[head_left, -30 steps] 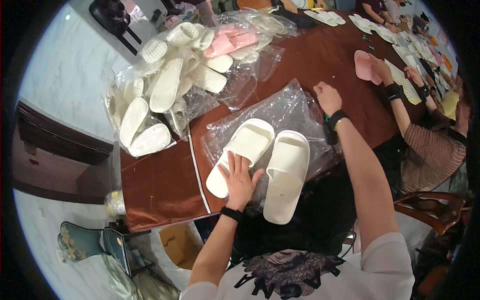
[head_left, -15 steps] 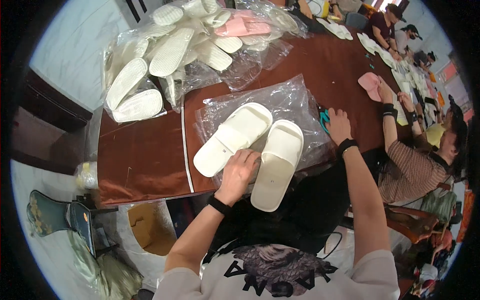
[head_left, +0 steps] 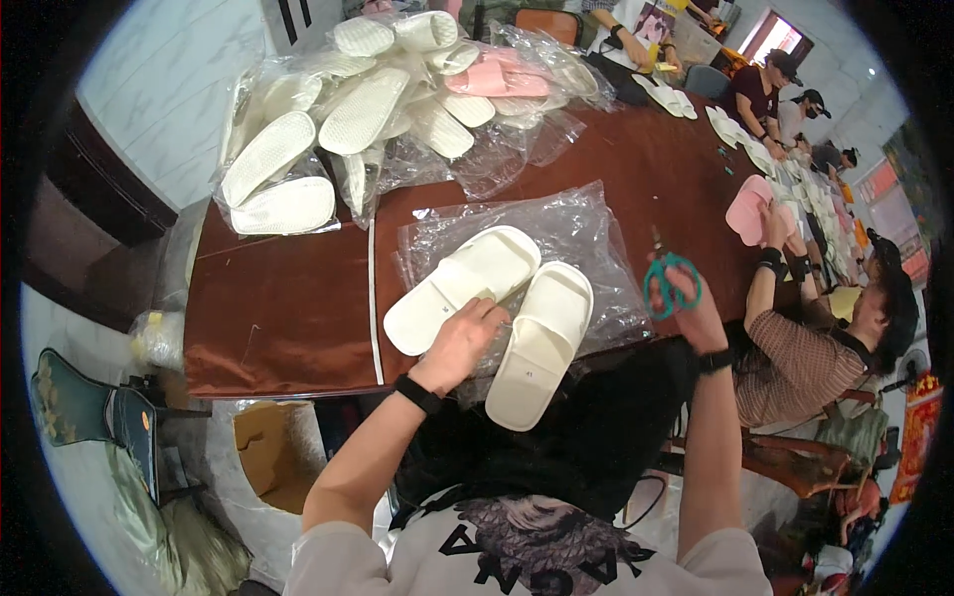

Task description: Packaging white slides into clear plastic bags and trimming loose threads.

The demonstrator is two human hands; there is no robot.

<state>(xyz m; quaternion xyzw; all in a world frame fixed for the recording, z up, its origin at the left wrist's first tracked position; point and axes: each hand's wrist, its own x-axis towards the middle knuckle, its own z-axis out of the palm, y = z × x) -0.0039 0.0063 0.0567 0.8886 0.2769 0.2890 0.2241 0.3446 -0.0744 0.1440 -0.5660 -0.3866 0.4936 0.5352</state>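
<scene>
Two white slide slippers lie side by side near the table's front edge. My left hand (head_left: 458,348) is between them, its fingers curled at the inner edge of the left slipper (head_left: 422,316). The heel of the right slipper (head_left: 537,358) juts over the table edge. Under both is a clear plastic bag (head_left: 611,248). Beyond its right side, my right hand (head_left: 699,316) is closed on teal-handled scissors (head_left: 672,285), their blades pointing away from me. My left fingertips are partly hidden.
A heap of bagged white slippers (head_left: 363,109) with a pink pair (head_left: 497,77) covers the far left of the brown table (head_left: 288,308). At right a co-worker handles a pink slipper (head_left: 747,211). A chair (head_left: 75,397) and an open carton (head_left: 268,452) stand at lower left.
My right hand has picked the scissors up from the table and turned them upright. The slippers have shifted slightly, with my left hand staying between them.
</scene>
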